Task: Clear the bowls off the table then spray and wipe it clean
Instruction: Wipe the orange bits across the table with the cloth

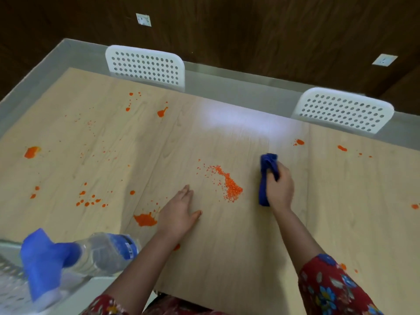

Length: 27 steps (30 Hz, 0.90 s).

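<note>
The blue cloth [268, 162] is the thing in use. It sits about midway between the near and far edges of the surface [227, 246], right of the middle, bunched into a long wad. The right grip [280, 189] is wrapped round it, fingers curled over the top, with folds poking out toward the far edge and toward the near edge. It looks soft, light and limp. It will probably collapse wherever it is not pressed, so it is best held as a pad under the palm with a broad face down.

The left grip [179, 212] holds nothing. It lies flat on the surface with straight fingers, near the middle, as if bracing.

Between the two lies a heap of orange grains [231, 187], loose and dry-looking. These are likely to roll and scatter, so gathering them should work better than scrubbing. The orange splats [145, 219] spread toward the left edge look pasty and may smear.

The surface is pale wood-grain laminate, hard, smooth and slightly glossy. No bowls are on it.

Off the near left corner a spray bottle [100, 253] lies tipped over, blurred. It is clear, thin plastic with a blue trigger head [45, 258]. It is probably light and slippery when wet, and the neck is the place to take hold.

Two white perforated chair backs [145, 65] stand at the far edge.
</note>
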Motion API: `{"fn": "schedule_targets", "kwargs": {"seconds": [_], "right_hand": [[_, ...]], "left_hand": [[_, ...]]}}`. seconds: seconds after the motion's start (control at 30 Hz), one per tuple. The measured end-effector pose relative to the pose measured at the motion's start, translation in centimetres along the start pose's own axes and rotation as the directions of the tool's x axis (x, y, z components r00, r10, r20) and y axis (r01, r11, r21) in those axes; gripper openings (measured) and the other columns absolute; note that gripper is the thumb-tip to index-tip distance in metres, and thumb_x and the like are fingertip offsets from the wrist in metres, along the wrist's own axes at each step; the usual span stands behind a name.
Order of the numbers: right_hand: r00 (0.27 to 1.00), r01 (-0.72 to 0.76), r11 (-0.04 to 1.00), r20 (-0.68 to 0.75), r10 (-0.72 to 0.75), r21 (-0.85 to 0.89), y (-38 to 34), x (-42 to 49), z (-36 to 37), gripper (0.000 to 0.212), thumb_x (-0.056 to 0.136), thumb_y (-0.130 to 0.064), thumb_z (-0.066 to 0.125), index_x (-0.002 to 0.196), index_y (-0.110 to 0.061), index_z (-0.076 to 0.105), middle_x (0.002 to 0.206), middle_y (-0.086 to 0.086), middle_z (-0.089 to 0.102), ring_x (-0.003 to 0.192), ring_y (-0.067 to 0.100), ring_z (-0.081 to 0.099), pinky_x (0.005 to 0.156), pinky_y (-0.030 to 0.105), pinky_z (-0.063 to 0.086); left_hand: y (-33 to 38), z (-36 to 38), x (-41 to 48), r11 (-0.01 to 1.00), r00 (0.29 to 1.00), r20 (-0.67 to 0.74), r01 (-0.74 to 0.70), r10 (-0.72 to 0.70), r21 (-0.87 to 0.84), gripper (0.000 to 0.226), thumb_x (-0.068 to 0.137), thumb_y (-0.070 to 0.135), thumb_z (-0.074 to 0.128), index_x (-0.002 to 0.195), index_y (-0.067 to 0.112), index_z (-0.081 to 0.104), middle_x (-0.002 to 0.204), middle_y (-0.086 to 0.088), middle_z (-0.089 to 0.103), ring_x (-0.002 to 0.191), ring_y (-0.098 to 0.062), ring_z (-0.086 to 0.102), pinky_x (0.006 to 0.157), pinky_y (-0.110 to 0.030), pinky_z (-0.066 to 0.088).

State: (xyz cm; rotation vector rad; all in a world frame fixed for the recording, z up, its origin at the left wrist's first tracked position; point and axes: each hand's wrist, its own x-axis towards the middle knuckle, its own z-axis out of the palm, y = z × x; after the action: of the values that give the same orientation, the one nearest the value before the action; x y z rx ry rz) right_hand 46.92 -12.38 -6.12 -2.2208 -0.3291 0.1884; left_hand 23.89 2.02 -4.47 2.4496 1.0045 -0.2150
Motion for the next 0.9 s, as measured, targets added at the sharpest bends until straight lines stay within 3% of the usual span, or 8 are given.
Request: {"fn": "schedule_targets", "kwargs": {"seconds": [0.1,0.2,0.3,0.5,0.67,0.8,0.9], "right_hand": [[0.984,-0.158,0.978,-0.104,0.145,-0.136,2.6,-2.9,-2.0,0.03,0.096,-0.018,0.05,0.124,-0.011,0.056,0.119,0.011,0.055,0.103,0.031,0.058,0.082,0.033,0.041],[0.985,-0.134,0.966,-0.137,0.106,-0.222,2.1,-6.4,0.7,0.043,0.092,-0.016,0.055,0.134,-0.012,0.05,0.125,0.012,0.051,0.11,0.031,0.054,0.086,0.041,0.047],[0.99,-0.133,0.95,-0.092,0.111,-0.282,-1.6,-8.2,5.0,0.052,0.088,-0.018,0.06,0.138,-0.015,0.047,0.131,0.008,0.049,0.114,0.027,0.051,0.09,0.04,0.047],[0.986,-0.143,0.981,0.064,0.152,-0.131,-7.0,-6.9,9.3,0.047,0.094,-0.022,0.054,0.14,-0.018,0.044,0.132,0.007,0.046,0.111,0.028,0.054,0.087,0.039,0.048],[0.989,-0.145,0.988,-0.03,0.144,-0.048,-3.7,-6.2,4.0,0.042,0.096,-0.026,0.053,0.135,-0.013,0.047,0.13,0.01,0.049,0.104,0.03,0.059,0.081,0.035,0.044],[0.988,-0.156,0.978,0.001,0.157,-0.14,-0.9,-8.3,1.6,0.048,0.095,-0.03,0.056,0.138,-0.013,0.042,0.132,0.011,0.046,0.101,0.032,0.06,0.077,0.033,0.043],[0.988,-0.012,0.96,0.142,0.054,-0.279,-1.7,-8.7,2.1,0.056,0.093,-0.032,0.057,0.143,-0.019,0.037,0.136,0.008,0.041,0.106,0.029,0.058,0.076,0.034,0.046]], "left_hand": [[-0.2,0.2,-0.5,0.999,0.999,0.029,-0.022,0.021,0.026,0.072,0.093,0.046,0.052,0.153,0.021,0.02,0.161,0.01,0.006,0.147,-0.01,0.016,0.115,-0.026,0.022],[-0.2,0.3,-0.9,0.999,0.999,0.037,-0.035,0.034,0.02,0.071,0.094,0.044,0.05,0.153,0.02,0.02,0.162,0.008,0.006,0.147,-0.012,0.017,0.115,-0.027,0.022],[-0.2,0.4,-1.4,0.999,0.999,0.021,-0.046,0.046,0.004,0.064,0.096,0.042,0.047,0.152,0.02,0.024,0.161,0.007,0.013,0.144,-0.013,0.024,0.115,-0.027,0.024],[-0.9,0.7,-3.1,0.999,0.999,-0.013,-0.043,0.042,-0.028,0.06,0.097,0.039,0.049,0.151,0.02,0.03,0.158,0.006,0.024,0.142,-0.013,0.03,0.114,-0.026,0.025],[-1.3,0.5,-4.0,0.997,0.999,-0.038,-0.038,0.035,-0.064,0.058,0.097,0.037,0.05,0.15,0.022,0.032,0.157,0.007,0.027,0.142,-0.012,0.028,0.113,-0.027,0.026],[-1.1,0.9,-5.1,0.982,0.998,-0.062,-0.039,0.028,-0.184,0.054,0.096,0.034,0.052,0.147,0.024,0.037,0.154,0.008,0.034,0.14,-0.01,0.031,0.11,-0.027,0.029],[-0.9,1.1,-6.6,0.925,0.994,-0.101,-0.068,0.032,-0.375,0.048,0.094,0.029,0.058,0.141,0.025,0.047,0.143,0.011,0.047,0.132,-0.005,0.042,0.104,-0.02,0.033]]}}
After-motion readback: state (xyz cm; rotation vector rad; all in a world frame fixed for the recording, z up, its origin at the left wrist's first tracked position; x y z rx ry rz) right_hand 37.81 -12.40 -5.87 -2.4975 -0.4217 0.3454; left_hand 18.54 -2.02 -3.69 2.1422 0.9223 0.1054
